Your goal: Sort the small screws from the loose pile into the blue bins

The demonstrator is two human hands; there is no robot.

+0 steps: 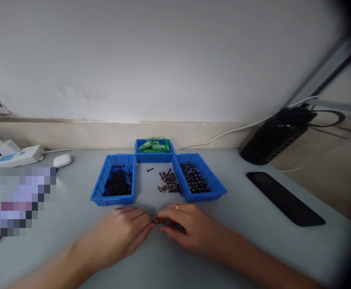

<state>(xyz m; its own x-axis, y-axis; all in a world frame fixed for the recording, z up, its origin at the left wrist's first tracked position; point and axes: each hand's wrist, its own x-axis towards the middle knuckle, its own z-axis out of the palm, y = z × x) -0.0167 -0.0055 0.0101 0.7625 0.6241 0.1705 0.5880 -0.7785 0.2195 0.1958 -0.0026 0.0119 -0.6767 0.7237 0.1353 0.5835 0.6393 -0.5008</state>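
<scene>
Between my fingertips, in front of the blue bins, is a small metallic piece (pixel 156 222). My left hand (pixel 127 230) pinches its left side, and my right hand (pixel 187 226), with a ring on one finger, holds its right side between thumb and forefinger. Its exact shape is too small to tell. Black screws (pixel 117 182) fill part of the left blue bin (pixel 98 188). The right blue bin (pixel 213 186) holds shiny metal pieces (pixel 196 178). A loose pile of metal pieces and dark screws (pixel 168 181) lies between the bins, with a single screw (pixel 150 170) apart from it.
Green packets (pixel 154 145) sit in a rear blue bin (pixel 155 158) by the wall. On the right are a black bottle (pixel 276 134) and a flat black object (pixel 284 198). At left are a power strip (pixel 25 155), a white case (pixel 62 161) and a pixelated area.
</scene>
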